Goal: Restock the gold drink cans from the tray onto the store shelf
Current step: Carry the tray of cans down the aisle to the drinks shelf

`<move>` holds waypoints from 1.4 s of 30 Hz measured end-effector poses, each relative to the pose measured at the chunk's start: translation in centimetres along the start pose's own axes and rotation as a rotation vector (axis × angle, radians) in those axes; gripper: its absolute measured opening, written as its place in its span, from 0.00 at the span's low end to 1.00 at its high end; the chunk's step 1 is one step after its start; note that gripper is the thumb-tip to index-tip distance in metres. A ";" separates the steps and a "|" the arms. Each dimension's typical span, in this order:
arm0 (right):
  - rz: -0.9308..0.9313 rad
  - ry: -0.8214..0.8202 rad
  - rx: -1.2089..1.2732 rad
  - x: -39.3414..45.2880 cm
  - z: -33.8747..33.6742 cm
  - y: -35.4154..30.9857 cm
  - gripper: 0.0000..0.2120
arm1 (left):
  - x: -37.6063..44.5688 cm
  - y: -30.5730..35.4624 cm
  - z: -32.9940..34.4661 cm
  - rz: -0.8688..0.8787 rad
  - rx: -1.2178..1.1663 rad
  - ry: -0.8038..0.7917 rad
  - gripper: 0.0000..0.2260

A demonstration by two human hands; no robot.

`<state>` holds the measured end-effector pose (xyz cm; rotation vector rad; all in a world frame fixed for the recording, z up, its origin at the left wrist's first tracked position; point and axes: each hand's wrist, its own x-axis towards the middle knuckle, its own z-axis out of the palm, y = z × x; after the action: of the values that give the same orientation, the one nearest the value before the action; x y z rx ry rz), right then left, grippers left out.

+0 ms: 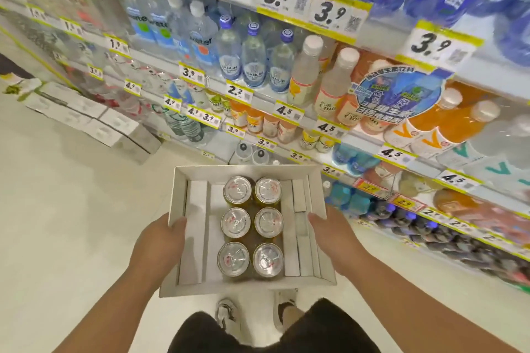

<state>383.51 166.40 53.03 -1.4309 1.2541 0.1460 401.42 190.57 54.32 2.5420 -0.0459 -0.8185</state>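
Carrying white cardboard tray point(317, 180) at 6 o'clock of view, above the feet, facing shelf point(286, 100) at 12. Left hand point(160, 246) gripping tray's 9 o'clock wall, thumb hooked over the rim; right hand point(332, 235) gripping the 3 o'clock wall, same thumb-over hold. Six gold cans point(251, 231) upright, two by three, packed at tray centre, none shelved yet. Likely heavy if full, rigid, smooth and slippery sides, dentable. Best taken round the body from 12 o'clock, fingers wrapping mid-height, not by the lid. Thin tray probably flexes, needs both-side support.
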 end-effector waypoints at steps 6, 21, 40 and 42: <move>0.087 0.103 0.116 2.7 4.7 2.7 0.19 | 7.5 -1.4 1.1 0.086 0.048 -0.116 0.13; 0.247 0.215 0.229 15.8 17.9 19.0 0.18 | 23.9 -12.3 14.9 0.193 0.217 -0.244 0.14; 0.236 0.347 0.278 43.1 22.5 40.2 0.16 | 45.1 -20.4 46.7 0.312 0.174 -0.261 0.14; 0.236 0.333 0.277 44.4 22.5 40.8 0.17 | 46.2 -20.6 48.3 0.313 0.163 -0.266 0.13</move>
<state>384.57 167.89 -11.28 -1.0933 1.6462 -0.1089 410.11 180.66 -14.38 2.4644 -0.6015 -1.0513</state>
